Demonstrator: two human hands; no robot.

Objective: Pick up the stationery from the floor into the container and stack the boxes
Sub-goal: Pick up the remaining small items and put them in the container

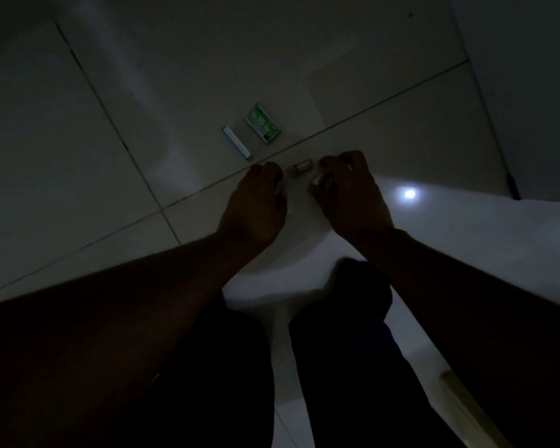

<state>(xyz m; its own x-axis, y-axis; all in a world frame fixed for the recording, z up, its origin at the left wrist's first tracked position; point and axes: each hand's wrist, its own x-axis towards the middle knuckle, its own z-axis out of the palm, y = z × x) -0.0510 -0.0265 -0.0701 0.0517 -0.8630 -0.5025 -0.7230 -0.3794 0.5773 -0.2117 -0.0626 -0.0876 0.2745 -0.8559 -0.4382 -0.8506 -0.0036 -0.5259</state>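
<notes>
Head view looks down on a dim tiled floor [78, 156], where both hands reach low in front of the person's knees. The right hand [349, 189] has its grip closed on a small pale cylinder [317, 180], pinched at the fingertips. The left hand [256, 198] bends its fingers toward the floor, with a bluish glint at their edge; whether its grip holds anything I cannot tell in this light. Between the two hands a small brown piece [299, 166] lies on the floor, near both and apparently touching neither. Beyond it a slim white stick [236, 143] and a green box [262, 123] lie just beside each other, apart from the hands. No container shows.

The likeliest trouble is the brown piece: it looks round, so a careless brush from either hand could send it rolling off across the smooth tile, and in this gloom it would be hard to find. If the right hand reaches for it while already loaded, the pale cylinder may slip out. With the container out of sight, small items must also be carried some way, which invites a drop.
</notes>
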